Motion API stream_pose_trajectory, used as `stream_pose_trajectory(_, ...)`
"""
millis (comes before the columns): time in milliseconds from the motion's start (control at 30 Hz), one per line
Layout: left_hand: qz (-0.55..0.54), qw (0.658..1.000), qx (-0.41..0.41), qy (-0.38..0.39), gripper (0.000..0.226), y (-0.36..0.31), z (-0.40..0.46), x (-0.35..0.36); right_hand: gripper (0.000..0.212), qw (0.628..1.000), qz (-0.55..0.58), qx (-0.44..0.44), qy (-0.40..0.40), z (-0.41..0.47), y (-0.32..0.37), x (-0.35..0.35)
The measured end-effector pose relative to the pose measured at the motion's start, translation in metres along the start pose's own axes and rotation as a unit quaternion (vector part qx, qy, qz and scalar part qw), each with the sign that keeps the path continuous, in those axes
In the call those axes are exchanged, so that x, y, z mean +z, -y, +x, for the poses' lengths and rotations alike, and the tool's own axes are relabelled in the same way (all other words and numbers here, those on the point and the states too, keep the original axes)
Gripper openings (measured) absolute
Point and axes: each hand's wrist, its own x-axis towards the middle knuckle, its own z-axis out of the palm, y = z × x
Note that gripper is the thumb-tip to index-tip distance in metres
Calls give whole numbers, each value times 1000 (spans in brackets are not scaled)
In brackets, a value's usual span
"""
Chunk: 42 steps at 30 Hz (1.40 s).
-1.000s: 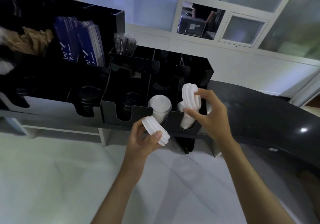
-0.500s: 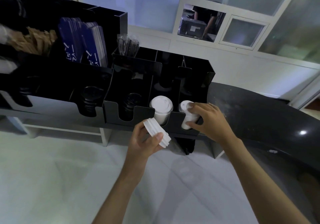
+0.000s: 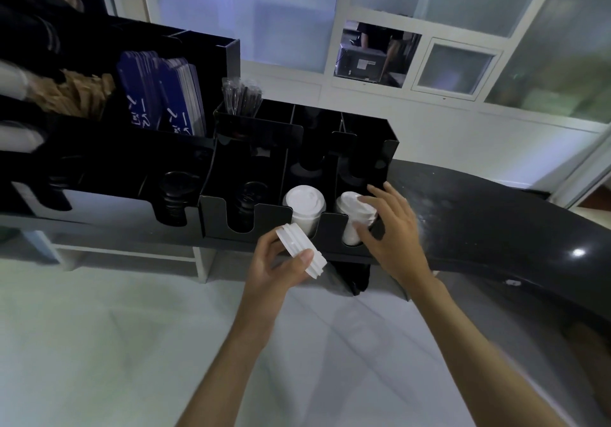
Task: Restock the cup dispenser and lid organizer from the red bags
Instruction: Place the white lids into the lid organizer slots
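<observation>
Since 0.5 s ago the right hand has loosened: its fingers, then curled on the right-slot lid stack, are now spread, with fingertips touching the stack's top and the thumb against its side. The left hand has not moved; thumb and fingers pinch a short stack of white lids, tilted, just below the lid organizer. Beyond those fingers, the middle slot holds 1 more white stack.

Pale floor, white wall, interior windows
</observation>
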Motion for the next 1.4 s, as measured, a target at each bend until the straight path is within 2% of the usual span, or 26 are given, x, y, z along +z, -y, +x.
stream_pose_trajectory(67,18,1000,6,2,73,-1,0,-2,35,992,116,-4,-40,-6,25,-12)
stream_pose_trajectory(100,21,1000,7,4,75,-1,-1,-1,35,981,192,-1,-13,-8,39,-19)
stream_pose_trajectory(167,16,1000,12,9,79,-2,-3,1,45,942,312,24,119,-12,65,-30)
stream_pose_trajectory(233,17,1000,11,22,80,-5,-5,5,54,910,338,30,237,-15,80,-33)
stream_pose_trajectory(267,17,999,11,30,79,-7,-7,7,54,905,335,27,260,-16,84,-31)
stream_pose_trajectory(500,27,995,44,81,66,-17,1,7,45,902,369,47,218,-7,81,-25)
stream_pose_trajectory(600,136,983,114,41,53,-15,13,-1,44,912,374,50,159,7,76,-18)
stream_pose_trajectory(633,211,967,146,4,53,-13,19,-6,44,917,371,51,136,14,75,-15)
stream_pose_trajectory(700,397,891,217,-46,59,-5,36,-21,45,932,347,43,95,30,71,-6)
stream_pose_trajectory(767,531,807,257,-33,69,5,52,-33,48,955,288,21,72,47,66,4)
stream_pose_trajectory(833,588,763,267,-16,74,11,61,-39,52,977,200,-7,72,61,60,19)
stream_pose_trajectory(933,592,763,260,-18,77,13,61,-40,57,993,56,-59,80,73,53,41)
stream_pose_trajectory(1033,581,772,259,-21,79,15,59,-39,52,989,-60,-123,53,75,49,57)
stream_pose_trajectory(1167,562,783,265,-20,80,20,60,-40,49,988,-80,-108,71,67,35,65)
stream_pose_trajectory(1400,537,796,277,-38,79,29,64,-37,50,976,-122,-166,70,50,23,69)
